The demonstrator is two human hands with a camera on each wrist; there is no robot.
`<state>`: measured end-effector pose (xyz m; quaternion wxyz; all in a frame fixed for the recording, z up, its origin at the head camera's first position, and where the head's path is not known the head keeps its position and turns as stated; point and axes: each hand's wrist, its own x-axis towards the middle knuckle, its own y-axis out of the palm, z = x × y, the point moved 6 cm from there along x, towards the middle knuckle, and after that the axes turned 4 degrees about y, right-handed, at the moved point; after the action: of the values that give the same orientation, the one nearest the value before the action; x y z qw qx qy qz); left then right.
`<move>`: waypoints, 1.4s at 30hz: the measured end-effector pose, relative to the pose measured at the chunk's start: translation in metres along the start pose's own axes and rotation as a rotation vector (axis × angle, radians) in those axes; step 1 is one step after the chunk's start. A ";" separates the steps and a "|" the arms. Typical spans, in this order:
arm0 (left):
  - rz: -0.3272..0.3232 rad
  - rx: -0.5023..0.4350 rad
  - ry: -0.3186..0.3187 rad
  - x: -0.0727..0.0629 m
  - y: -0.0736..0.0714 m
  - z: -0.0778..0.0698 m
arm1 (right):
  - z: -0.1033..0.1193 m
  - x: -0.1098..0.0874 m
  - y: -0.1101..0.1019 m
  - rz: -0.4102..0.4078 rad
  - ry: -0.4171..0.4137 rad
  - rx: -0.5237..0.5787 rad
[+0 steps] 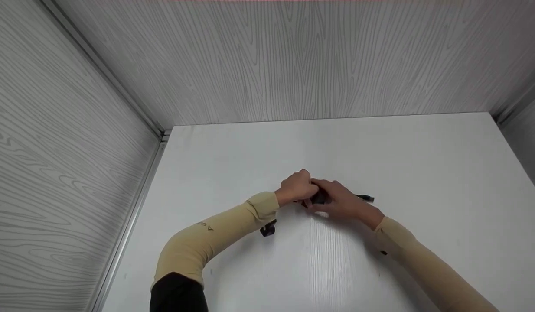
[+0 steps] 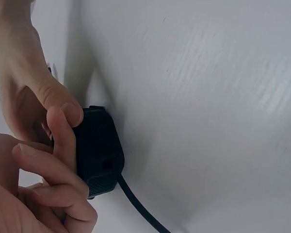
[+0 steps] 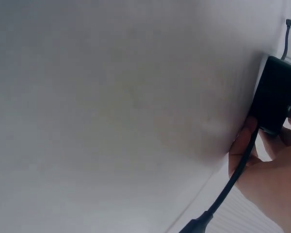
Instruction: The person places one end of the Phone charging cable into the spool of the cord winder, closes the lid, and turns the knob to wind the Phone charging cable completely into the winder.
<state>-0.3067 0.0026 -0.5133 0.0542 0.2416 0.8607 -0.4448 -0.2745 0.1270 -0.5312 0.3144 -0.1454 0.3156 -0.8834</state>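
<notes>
A black box (image 2: 99, 145), shaped like a power adapter with a cable at each end, is just over the white table. My right hand (image 1: 341, 201) grips it, the thumb on one side and fingers on the other. With curled fingers my left hand (image 1: 298, 186) holds the box from its other side, close against the right thumb. One cable (image 3: 228, 189) passes the right hand's fingers to a black connector (image 3: 199, 224). Another cable (image 2: 140, 208) leaves the far end. Where the left fingertips meet the box is partly hidden.
By the left forearm a black plug-like piece (image 1: 268, 228) lies on the white table (image 1: 233, 160). A dark cable end (image 1: 365, 198) shows beyond the right hand. Grey wood-grain panels (image 1: 267, 60) stand behind and at both sides.
</notes>
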 end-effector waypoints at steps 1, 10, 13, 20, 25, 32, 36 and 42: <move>-0.003 -0.001 0.002 -0.003 -0.001 -0.002 | 0.000 0.000 0.000 0.012 0.001 0.021; -0.009 -0.045 -0.006 -0.011 -0.003 -0.004 | -0.013 -0.005 -0.005 -0.009 0.236 0.092; 0.011 -0.064 -0.004 -0.011 -0.003 -0.001 | -0.012 -0.004 -0.006 -0.017 0.238 0.105; 0.043 0.129 0.137 -0.008 -0.002 -0.001 | -0.008 -0.004 -0.007 -0.010 0.246 0.120; -0.062 0.570 0.446 -0.016 -0.010 -0.018 | -0.007 -0.005 -0.008 -0.015 0.221 0.143; -0.048 0.916 0.830 -0.032 -0.010 -0.027 | -0.006 -0.007 -0.010 -0.017 0.201 0.155; -0.031 1.018 0.936 -0.033 -0.006 -0.025 | -0.006 -0.007 -0.009 -0.011 0.196 0.136; -0.062 1.087 0.976 -0.026 -0.006 -0.023 | -0.005 -0.007 -0.009 -0.006 0.195 0.137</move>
<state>-0.2836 0.0089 -0.4871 -0.4757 0.3804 0.4510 -0.6524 -0.2756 0.1396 -0.5297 0.2886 -0.0378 0.2834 -0.9138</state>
